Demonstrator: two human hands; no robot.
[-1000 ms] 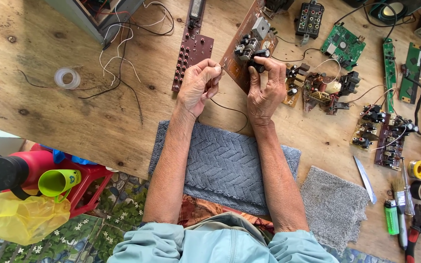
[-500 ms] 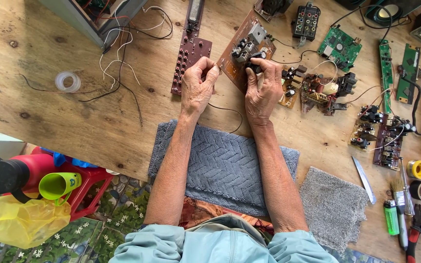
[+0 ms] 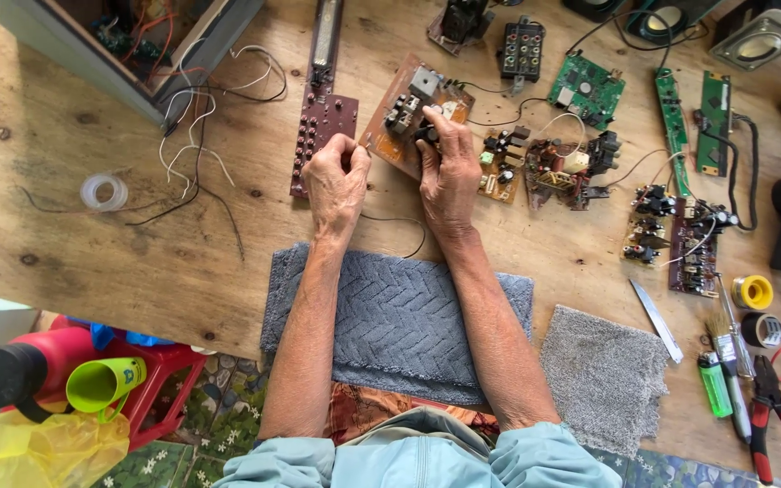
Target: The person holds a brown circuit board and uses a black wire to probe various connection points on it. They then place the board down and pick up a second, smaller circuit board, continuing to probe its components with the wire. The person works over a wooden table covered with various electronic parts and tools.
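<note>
Right hand (image 3: 447, 172) clamps the brown circuit board (image 3: 409, 113), long axis tilted up-right; left hand (image 3: 336, 176) pinches a wire at its near-left edge.

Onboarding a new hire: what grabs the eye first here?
Both hands at centre: the right hand grips a brown circuit board tilted off the wooden table, the left hand pinched at its edge. To the right lie scattered green circuit boards; a grey towel sits below.

Left hand (image 3: 336, 181) pinching a wire, right hand (image 3: 449, 172) gripping brown circuit board (image 3: 399, 122), wooden workbench (image 3: 65, 262)
</note>
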